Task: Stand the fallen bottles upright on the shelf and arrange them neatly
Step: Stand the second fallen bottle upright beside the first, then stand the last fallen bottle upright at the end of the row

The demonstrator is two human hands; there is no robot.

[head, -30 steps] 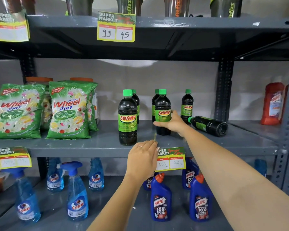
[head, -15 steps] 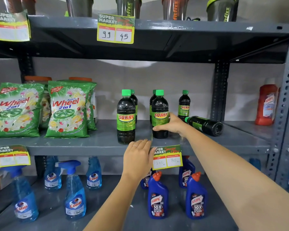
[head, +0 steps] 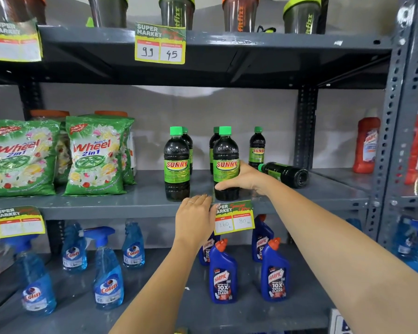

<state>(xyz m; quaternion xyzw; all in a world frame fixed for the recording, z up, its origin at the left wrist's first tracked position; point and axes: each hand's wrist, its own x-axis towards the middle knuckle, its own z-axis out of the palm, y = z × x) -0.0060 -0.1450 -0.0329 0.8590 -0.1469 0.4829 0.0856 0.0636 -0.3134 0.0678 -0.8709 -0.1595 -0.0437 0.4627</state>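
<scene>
Sunny bottle [head: 225, 165] lower, nearer (still gripped)

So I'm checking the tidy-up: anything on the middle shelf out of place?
Yes: one Sunny bottle lies on its side behind the right hand, cap pointing left, while the other Sunny bottles stand upright.

2 green detergent bags [head: 58, 156] stand at left; blue spray bottles [head: 108, 273] and toilet-cleaner bottles [head: 223, 273] below.
</scene>
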